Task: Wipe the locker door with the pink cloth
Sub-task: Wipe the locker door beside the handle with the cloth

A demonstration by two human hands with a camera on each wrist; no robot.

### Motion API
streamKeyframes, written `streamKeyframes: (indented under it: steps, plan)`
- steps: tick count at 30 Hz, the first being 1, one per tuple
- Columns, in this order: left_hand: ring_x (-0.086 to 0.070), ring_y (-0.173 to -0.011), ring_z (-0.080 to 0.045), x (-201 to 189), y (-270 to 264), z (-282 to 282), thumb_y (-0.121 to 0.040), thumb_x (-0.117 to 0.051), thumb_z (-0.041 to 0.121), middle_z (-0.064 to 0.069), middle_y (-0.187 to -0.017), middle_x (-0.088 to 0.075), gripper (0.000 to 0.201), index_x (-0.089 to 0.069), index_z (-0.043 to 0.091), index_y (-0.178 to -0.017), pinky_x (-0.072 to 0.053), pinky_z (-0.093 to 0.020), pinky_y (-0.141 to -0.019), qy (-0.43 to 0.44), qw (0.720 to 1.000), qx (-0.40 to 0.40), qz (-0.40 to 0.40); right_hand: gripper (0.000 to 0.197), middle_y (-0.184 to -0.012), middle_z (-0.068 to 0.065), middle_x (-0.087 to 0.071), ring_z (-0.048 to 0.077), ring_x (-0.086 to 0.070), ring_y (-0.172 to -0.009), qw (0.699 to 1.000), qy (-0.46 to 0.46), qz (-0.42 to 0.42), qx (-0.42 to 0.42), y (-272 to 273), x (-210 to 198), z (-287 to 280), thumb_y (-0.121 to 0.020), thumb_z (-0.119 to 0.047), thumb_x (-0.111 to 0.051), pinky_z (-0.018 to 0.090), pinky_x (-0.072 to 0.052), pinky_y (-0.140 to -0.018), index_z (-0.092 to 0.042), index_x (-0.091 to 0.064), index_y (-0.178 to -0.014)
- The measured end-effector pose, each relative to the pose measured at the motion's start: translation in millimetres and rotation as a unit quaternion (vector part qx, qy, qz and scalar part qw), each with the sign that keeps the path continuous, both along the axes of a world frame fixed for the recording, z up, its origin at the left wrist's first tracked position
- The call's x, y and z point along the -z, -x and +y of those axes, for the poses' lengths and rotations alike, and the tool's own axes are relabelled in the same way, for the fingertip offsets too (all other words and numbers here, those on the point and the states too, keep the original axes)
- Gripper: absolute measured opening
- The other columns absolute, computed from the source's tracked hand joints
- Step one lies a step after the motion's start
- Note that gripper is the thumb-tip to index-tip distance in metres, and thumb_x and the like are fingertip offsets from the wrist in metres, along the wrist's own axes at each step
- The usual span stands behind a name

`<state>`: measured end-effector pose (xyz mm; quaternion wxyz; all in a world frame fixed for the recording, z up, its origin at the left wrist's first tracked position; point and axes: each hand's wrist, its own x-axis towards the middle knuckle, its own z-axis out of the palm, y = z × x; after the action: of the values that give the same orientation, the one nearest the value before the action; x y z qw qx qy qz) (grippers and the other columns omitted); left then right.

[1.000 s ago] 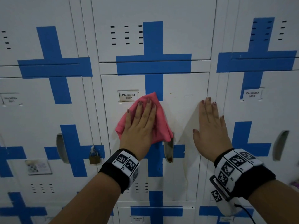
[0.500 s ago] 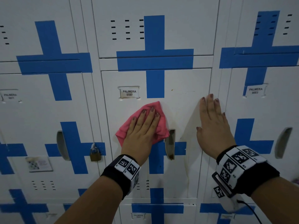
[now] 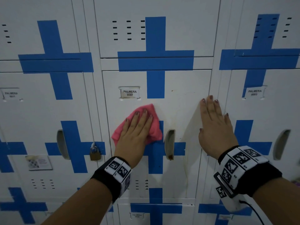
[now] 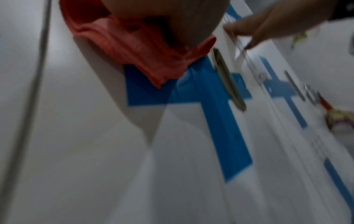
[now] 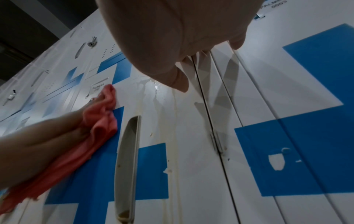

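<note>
The white locker door (image 3: 183,111) labelled PALMERA 0007 carries blue tape crosses and yellowish drip stains (image 5: 172,121). A pink cloth (image 3: 155,127) lies flat against the door, left of its recessed handle (image 3: 169,144). My left hand (image 3: 138,125) presses the cloth to the door with straight fingers; the cloth (image 4: 134,50) bunches under the palm in the left wrist view. My right hand (image 3: 212,120) rests flat with straight fingers on the door's right edge, holding nothing. In the right wrist view the cloth (image 5: 99,128) sits beside the handle (image 5: 128,159).
Neighbouring lockers surround the door: one at left with a brass padlock (image 3: 95,153) and a sticker (image 3: 38,162), one at right labelled 0003 (image 3: 254,92). A name plate (image 3: 129,93) sits above the cloth. Vent slots (image 3: 129,30) mark the upper locker.
My left hand has slid the pink cloth down the door, away from the name plate toward the handle level. My right hand stays planted on the door's right edge.
</note>
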<state>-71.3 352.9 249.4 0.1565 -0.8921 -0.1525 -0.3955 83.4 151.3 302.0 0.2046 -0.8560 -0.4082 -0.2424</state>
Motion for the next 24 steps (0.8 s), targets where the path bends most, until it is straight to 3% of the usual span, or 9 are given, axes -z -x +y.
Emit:
streamKeyframes:
  steps: [4,6,7,11,16,21,24]
  plan:
    - [0.02,-0.142,-0.019,-35.2,-17.9,-11.5,-0.095,-0.043,0.033,0.002,-0.155,0.013,0.072,0.005,0.024,-0.148,0.018,-0.038,-0.114,0.048,0.998,0.01,-0.036,0.086,-0.144,-0.006,0.036,0.015,0.02,-0.14,1.0,0.004,-0.001,0.004,0.1,0.0,0.9,-0.087,-0.009,-0.041,0.046,-0.001,-0.115,-0.021,0.023,-0.142]
    - [0.024,-0.141,-0.021,-43.0,-25.4,-14.6,-0.095,-0.028,0.041,0.003,-0.156,0.014,0.065,0.007,0.026,-0.148,0.019,-0.041,-0.113,0.05,0.998,0.015,-0.031,0.085,-0.144,-0.005,0.037,0.016,0.02,-0.141,1.0,0.006,0.0,0.004,0.7,0.1,1.0,-0.086,-0.011,-0.041,0.046,-0.002,-0.115,-0.02,0.022,-0.143]
    - [0.026,-0.14,-0.02,-43.5,-27.6,-14.7,-0.094,-0.028,0.039,0.003,-0.156,0.013,0.065,0.006,0.027,-0.148,0.02,-0.04,-0.112,0.045,0.998,0.02,-0.033,0.085,-0.144,-0.005,0.037,0.017,0.02,-0.141,1.0,0.007,0.0,0.004,1.3,0.2,1.2,-0.086,-0.012,-0.041,0.047,-0.002,-0.115,-0.02,0.022,-0.143]
    - [0.022,-0.141,-0.017,-35.5,-28.1,-6.5,-0.088,-0.057,0.017,0.005,-0.156,0.002,0.08,-0.006,0.026,-0.149,0.019,-0.037,-0.113,-0.02,0.999,0.049,-0.012,0.086,-0.144,-0.004,0.035,0.018,0.019,-0.141,1.0,0.003,-0.002,0.005,2.2,0.7,2.7,-0.084,-0.01,-0.041,0.047,-0.002,-0.116,-0.018,0.02,-0.144]
    - [-0.001,-0.143,-0.02,-31.0,-19.8,2.7,-0.09,-0.045,0.026,0.006,-0.154,-0.012,0.064,-0.017,0.025,-0.148,0.013,-0.038,-0.114,-0.104,0.991,0.069,0.036,0.087,-0.143,-0.005,0.036,0.018,0.019,-0.141,1.0,0.002,-0.007,0.012,1.7,2.2,4.1,-0.084,-0.009,-0.041,0.046,-0.002,-0.116,-0.018,0.021,-0.143]
    - [-0.013,-0.141,-0.019,-31.0,-9.7,15.1,-0.074,-0.071,0.009,0.008,-0.151,-0.02,0.085,-0.027,0.027,-0.144,0.003,-0.039,-0.115,-0.154,0.98,0.102,0.077,0.087,-0.143,-0.006,0.037,0.016,0.021,-0.14,1.0,0.002,-0.002,0.015,1.7,2.1,4.0,-0.085,-0.009,-0.041,0.047,-0.002,-0.116,-0.02,0.023,-0.143]
    - [-0.017,-0.14,-0.019,-33.2,-4.3,19.2,-0.079,-0.061,0.012,0.004,-0.148,-0.032,0.066,-0.039,0.022,-0.14,-0.001,-0.037,-0.115,-0.159,0.974,0.133,0.088,0.086,-0.143,-0.007,0.037,0.015,0.021,-0.14,1.0,0.007,0.0,0.015,1.6,1.5,2.0,-0.086,-0.009,-0.04,0.048,-0.002,-0.116,-0.021,0.023,-0.142]
